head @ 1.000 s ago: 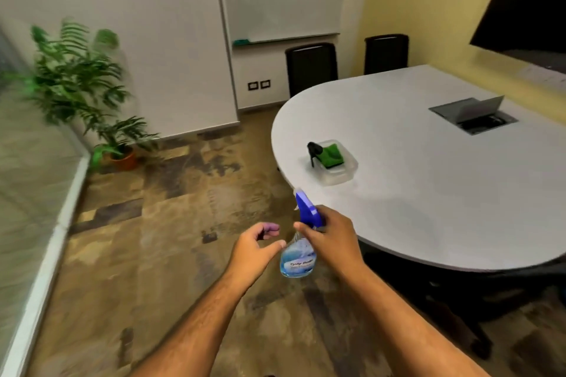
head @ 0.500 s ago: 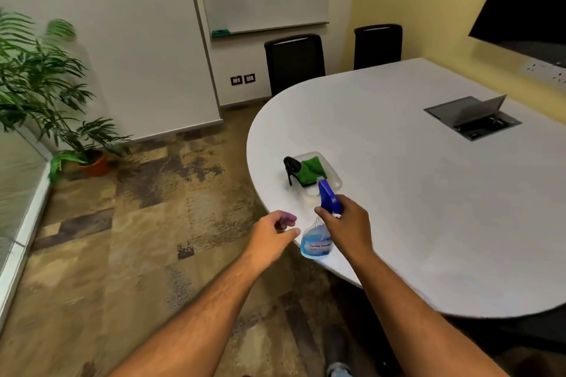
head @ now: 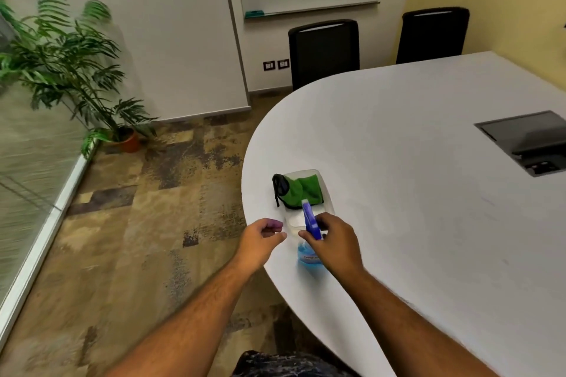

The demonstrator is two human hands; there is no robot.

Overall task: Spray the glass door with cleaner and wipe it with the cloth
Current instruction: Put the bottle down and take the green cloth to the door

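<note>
A: Free room around the clear tray (head: 327, 208)?
B: Right of the tray the white table (head: 428, 193) is bare until the floor-box hatch (head: 526, 144), well apart. Behind the tray also bare, up to two black chairs (head: 324, 52)

A: What blocks?
B: Near side of the tray: right hand (head: 333, 242) around the spray bottle (head: 309, 254), left hand (head: 260, 236) just beside, curled. Left of the tray, table edge, then open floor to the plant (head: 70, 70)

Cloth (head: 301, 191) in tray (head: 325, 193) on table (head: 413, 193); spray bottle (head: 309, 242) just before tray; plant (head: 70, 70) far left.
</note>
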